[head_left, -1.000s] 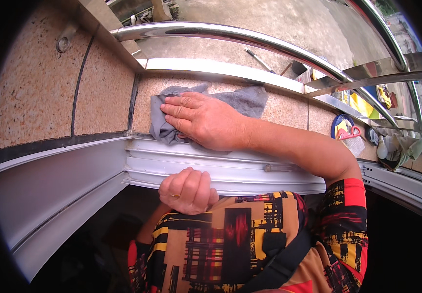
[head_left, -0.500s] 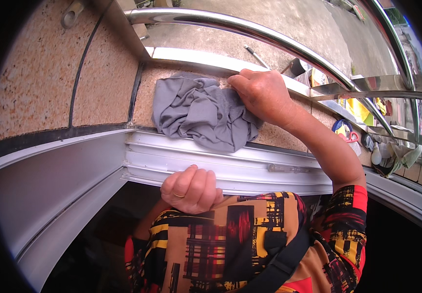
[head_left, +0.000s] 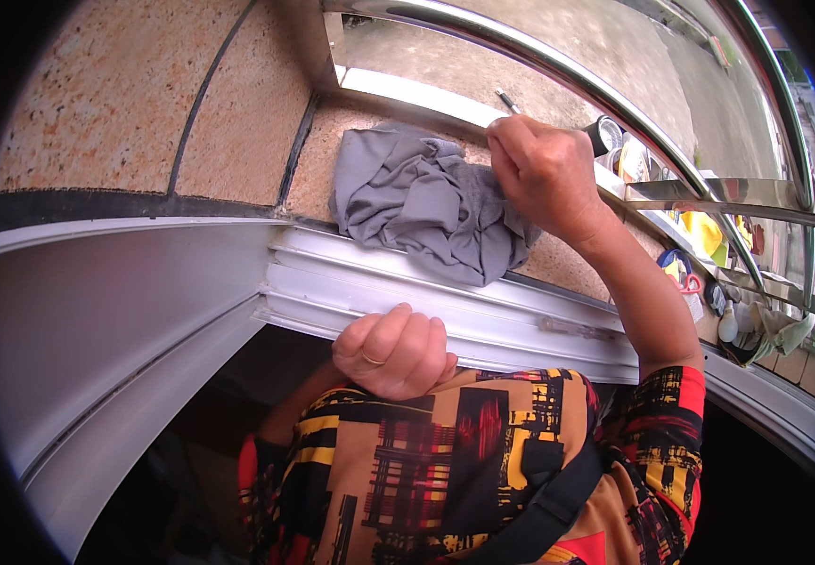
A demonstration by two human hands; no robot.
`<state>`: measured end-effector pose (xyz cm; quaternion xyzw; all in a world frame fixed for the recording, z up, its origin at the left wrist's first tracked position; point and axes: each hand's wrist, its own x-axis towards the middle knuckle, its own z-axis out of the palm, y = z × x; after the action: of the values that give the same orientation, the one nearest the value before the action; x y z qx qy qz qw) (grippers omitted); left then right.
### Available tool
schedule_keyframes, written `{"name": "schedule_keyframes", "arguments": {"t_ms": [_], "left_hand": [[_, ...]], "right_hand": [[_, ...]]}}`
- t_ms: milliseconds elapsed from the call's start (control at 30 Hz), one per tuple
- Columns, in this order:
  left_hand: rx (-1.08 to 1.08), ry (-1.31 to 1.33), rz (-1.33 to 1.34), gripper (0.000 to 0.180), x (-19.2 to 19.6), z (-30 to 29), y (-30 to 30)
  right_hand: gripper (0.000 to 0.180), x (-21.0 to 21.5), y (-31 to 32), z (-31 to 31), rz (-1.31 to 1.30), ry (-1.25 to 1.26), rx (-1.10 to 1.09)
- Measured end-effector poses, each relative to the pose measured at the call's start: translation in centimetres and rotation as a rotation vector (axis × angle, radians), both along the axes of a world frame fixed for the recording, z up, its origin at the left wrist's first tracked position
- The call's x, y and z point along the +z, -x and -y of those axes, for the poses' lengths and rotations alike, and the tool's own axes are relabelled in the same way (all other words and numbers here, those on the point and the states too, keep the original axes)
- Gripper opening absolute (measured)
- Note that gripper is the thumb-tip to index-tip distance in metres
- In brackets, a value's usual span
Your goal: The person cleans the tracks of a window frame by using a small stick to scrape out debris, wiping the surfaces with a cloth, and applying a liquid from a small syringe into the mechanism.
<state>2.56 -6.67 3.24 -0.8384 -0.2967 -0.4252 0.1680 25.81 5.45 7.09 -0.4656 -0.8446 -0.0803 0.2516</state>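
My right hand (head_left: 551,177) is closed at the far side of the window sill, its fingertips by the white bottom rail (head_left: 417,94) of the metal grille. What it holds, if anything, is hidden. Beside it a crumpled grey cloth (head_left: 431,202) lies on the tan stone sill (head_left: 318,155), partly over the white window track (head_left: 379,273). My left hand (head_left: 396,353), with a ring on one finger, is curled closed in front of my shirt, at the near edge of the track. Anything inside it cannot be seen.
Shiny metal bars (head_left: 558,66) run across beyond the sill. A thin dark stick-like object (head_left: 506,100) shows past the rail. A clear-handled slim tool (head_left: 572,328) lies in the track. At right are red-handled scissors (head_left: 690,284) and a white bulb (head_left: 728,325).
The whole view has shifted, so the sill and cloth appear farther right. My right hand stays closed near the rail and now covers more of the stick-like object. My left hand remains curled.
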Motion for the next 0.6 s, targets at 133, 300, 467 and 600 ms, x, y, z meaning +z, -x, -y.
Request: {"name": "schedule_keyframes", "arguments": {"t_ms": [133,300,467,600], "left_hand": [[-0.01,-0.017,-0.003,0.026,0.0,-0.1,0.0],[0.007,-0.003,-0.029,0.026,0.1,0.0,0.1],[-0.05,0.003,-0.076,0.024,0.4,0.0,0.5],[-0.07,0.001,-0.089,0.023,1.0,0.1,0.4]], "right_hand": [[0.009,-0.6,-4.9,-2.1,-0.084,-0.02,-0.399],[0.045,0.6,-1.6,0.1,-0.227,-0.085,0.115],[0.061,-1.3,3.8,2.4,0.029,0.335,0.421],[0.059,-1.8,6.9,-1.1,0.015,0.266,0.336]]}}
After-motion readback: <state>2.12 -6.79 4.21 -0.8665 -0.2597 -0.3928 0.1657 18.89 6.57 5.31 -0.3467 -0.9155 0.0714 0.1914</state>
